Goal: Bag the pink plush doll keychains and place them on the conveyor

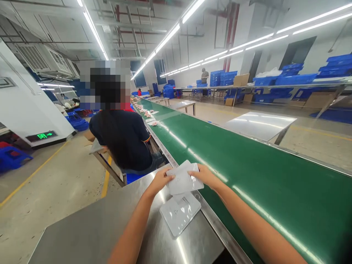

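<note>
Flat white plastic bags [183,183] are held up between my two hands, above the edge where the metal table meets the belt. They overlap at an angle, and I cannot tell exactly how many there are. My left hand [162,179] pinches their left side, thumb on top. On the right side, my right hand [202,176] grips them with its thumb across the front. Just below, a small stack of similar glossy bags [180,216] with a faint triangle mark lies on the metal table [110,220].
A green conveyor belt [247,157] runs away beside the table, with small pinkish items [143,110] farther along. Ahead on the left sits a person in a dark shirt [123,135]. Across the belt stand a metal side table [261,124] and stacked blue crates [286,79].
</note>
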{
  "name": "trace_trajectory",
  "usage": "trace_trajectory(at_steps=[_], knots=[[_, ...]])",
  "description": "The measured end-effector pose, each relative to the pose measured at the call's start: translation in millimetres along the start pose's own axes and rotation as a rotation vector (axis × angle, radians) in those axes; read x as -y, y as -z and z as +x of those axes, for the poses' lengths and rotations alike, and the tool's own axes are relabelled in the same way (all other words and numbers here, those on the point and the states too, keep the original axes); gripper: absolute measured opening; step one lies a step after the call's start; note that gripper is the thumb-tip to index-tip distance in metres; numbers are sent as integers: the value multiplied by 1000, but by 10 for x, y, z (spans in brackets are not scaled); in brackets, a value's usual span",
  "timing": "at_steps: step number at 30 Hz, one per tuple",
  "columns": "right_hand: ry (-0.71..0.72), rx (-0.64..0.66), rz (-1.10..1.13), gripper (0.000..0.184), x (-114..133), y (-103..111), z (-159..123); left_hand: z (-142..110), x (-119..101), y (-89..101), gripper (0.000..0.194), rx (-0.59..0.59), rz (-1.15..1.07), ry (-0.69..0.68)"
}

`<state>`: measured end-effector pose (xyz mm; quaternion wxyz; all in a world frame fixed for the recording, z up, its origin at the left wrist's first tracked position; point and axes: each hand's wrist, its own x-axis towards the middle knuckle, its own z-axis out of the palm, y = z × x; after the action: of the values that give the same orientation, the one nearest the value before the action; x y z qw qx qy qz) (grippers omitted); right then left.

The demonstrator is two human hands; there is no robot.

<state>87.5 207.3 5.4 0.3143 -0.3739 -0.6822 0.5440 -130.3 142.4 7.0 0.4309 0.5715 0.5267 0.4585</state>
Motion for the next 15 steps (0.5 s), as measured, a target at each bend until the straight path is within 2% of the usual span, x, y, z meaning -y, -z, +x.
trace_trajectory(at_steps=[7, 11, 15], knots=[[-36, 141, -69, 40, -290, -248, -148, -542, 279, -52, 42, -69, 61, 39], [-35, 161, -323, 44, -450, -399, -242, -798, 474, -67, 42, -113, 167, 93], [-23, 115, -557, 45, -491, -501, -288, -893, 571, -86, 39, -141, 375, 77]])
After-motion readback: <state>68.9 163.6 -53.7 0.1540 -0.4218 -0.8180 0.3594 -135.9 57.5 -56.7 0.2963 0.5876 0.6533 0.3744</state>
